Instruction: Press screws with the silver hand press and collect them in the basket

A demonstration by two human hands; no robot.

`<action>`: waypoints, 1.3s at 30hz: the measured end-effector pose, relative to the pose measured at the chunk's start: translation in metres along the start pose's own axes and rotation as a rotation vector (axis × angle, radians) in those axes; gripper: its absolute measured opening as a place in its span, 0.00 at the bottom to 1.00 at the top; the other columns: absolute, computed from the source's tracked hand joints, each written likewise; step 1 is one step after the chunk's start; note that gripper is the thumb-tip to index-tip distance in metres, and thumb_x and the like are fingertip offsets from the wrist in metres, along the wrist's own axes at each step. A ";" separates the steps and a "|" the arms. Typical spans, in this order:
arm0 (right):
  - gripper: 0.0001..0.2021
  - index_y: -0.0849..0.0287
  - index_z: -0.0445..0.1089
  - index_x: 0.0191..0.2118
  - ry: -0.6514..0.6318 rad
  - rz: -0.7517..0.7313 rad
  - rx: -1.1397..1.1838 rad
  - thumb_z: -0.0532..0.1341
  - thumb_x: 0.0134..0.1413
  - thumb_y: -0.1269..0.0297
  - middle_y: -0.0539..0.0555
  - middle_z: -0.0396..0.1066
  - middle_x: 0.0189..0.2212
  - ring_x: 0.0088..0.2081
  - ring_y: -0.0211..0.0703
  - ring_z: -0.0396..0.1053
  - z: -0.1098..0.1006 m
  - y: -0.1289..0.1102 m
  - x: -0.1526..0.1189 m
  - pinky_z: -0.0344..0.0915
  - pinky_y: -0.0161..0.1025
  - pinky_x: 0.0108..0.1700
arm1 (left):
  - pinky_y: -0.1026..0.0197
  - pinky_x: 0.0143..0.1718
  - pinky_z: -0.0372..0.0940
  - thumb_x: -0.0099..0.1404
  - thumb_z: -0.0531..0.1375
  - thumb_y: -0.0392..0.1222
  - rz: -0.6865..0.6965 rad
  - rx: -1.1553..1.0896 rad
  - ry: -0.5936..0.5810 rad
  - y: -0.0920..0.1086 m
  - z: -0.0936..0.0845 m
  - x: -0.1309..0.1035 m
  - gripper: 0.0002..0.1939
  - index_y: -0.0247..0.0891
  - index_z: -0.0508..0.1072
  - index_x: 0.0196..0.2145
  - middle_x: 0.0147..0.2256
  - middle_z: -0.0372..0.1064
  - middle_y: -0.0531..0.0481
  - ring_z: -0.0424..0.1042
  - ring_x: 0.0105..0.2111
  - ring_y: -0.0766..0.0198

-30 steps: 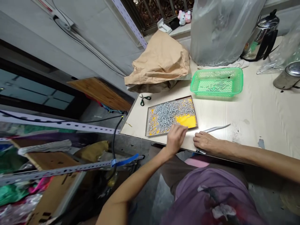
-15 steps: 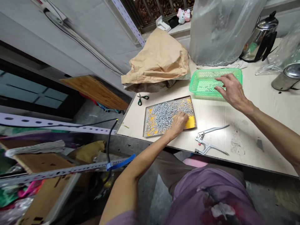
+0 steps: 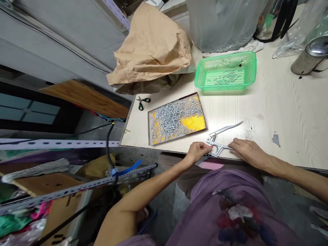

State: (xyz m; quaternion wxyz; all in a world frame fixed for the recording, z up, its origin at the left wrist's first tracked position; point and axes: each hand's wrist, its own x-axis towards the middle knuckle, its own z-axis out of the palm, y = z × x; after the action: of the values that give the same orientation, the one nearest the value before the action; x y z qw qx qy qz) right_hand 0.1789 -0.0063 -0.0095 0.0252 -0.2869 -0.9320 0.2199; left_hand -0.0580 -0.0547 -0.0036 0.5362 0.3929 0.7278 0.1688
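Observation:
Hand pliers (image 3: 219,147) with two silver handles, a spring and a red part at the head lie at the table's front edge. They look like snap-fastener pliers. At the lower handle's end, my right hand (image 3: 249,152) has its fingers closed on it. Beside the pliers' head is my left hand (image 3: 197,152), fingertips pinched together; what they hold, if anything, is too small to make out. A shallow tray (image 3: 176,137) with a yellow bottom holds many small silver metal pins (image 3: 170,119), further left. Behind, a green plastic basket (image 3: 225,87) contains several similar pins.
Green-handled scissors (image 3: 141,102) lie left of the tray. A crumpled brown paper bag (image 3: 153,51) and a large clear plastic bag (image 3: 222,27) stand at the back. A metal cup (image 3: 310,56) is at the right. Perforated metal rails (image 3: 77,182) run along the left.
My left hand has left the tray and come to the pliers' head. My right hand has moved from above the green basket down to the pliers' handle. The view has tilted downward.

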 end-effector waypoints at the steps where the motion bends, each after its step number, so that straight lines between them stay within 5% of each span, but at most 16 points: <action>1: 0.10 0.60 0.69 0.38 0.003 0.003 -0.007 0.51 0.66 0.68 0.56 0.69 0.33 0.31 0.41 0.66 0.000 0.001 0.000 0.56 0.36 0.29 | 0.68 0.23 0.52 0.51 0.65 0.48 0.008 0.035 0.000 0.002 0.000 0.000 0.14 0.31 0.76 0.24 0.18 0.65 0.55 0.58 0.21 0.71; 9: 0.10 0.60 0.66 0.35 -0.006 0.005 -0.036 0.49 0.64 0.75 0.55 0.68 0.32 0.29 0.39 0.62 -0.004 0.003 0.004 0.53 0.36 0.29 | 0.67 0.24 0.50 0.51 0.64 0.45 0.007 0.260 -0.015 0.019 -0.002 0.001 0.12 0.31 0.75 0.21 0.17 0.62 0.56 0.59 0.21 0.70; 22: 0.11 0.59 0.66 0.38 -0.027 0.001 -0.055 0.49 0.60 0.78 0.56 0.67 0.33 0.31 0.42 0.62 -0.006 -0.001 0.003 0.55 0.37 0.32 | 0.68 0.18 0.50 0.57 0.61 0.44 -0.103 0.207 -0.093 0.012 0.003 -0.001 0.11 0.31 0.75 0.27 0.13 0.56 0.60 0.53 0.13 0.74; 25: 0.06 0.60 0.67 0.42 -0.021 -0.014 -0.062 0.55 0.63 0.66 0.60 0.69 0.40 0.37 0.46 0.66 -0.009 0.011 0.008 0.60 0.39 0.36 | 0.69 0.16 0.50 0.58 0.61 0.44 -0.105 0.183 -0.093 0.010 0.003 0.000 0.11 0.31 0.75 0.27 0.12 0.56 0.60 0.52 0.12 0.74; 29: 0.39 0.59 0.60 0.57 0.117 -0.016 -0.177 0.66 0.45 0.40 0.68 0.61 0.58 0.57 0.64 0.58 -0.012 0.040 0.025 0.61 0.53 0.50 | 0.70 0.15 0.49 0.57 0.62 0.44 -0.101 0.151 -0.099 0.007 0.003 0.002 0.11 0.31 0.74 0.26 0.13 0.57 0.60 0.52 0.12 0.76; 32: 0.46 0.60 0.59 0.59 0.107 -0.021 -0.231 0.65 0.39 0.34 0.68 0.64 0.55 0.57 0.65 0.58 -0.012 0.053 0.038 0.57 0.56 0.53 | 0.70 0.15 0.49 0.57 0.63 0.44 -0.132 0.119 -0.098 0.006 0.005 0.002 0.11 0.31 0.74 0.26 0.13 0.57 0.61 0.52 0.12 0.76; 39: 0.32 0.66 0.61 0.57 0.027 -0.011 -0.296 0.64 0.48 0.54 0.64 0.72 0.41 0.41 0.56 0.65 -0.018 0.030 0.031 0.57 0.49 0.46 | 0.68 0.16 0.49 0.60 0.62 0.45 -0.147 0.141 -0.102 0.006 0.004 0.001 0.12 0.33 0.72 0.25 0.13 0.54 0.61 0.52 0.12 0.74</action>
State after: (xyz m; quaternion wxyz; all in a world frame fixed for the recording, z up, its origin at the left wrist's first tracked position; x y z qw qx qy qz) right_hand 0.1721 0.0393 -0.0086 -0.0034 -0.2854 -0.9554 0.0762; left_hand -0.0524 -0.0511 -0.0013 0.5544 0.3833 0.7365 0.0574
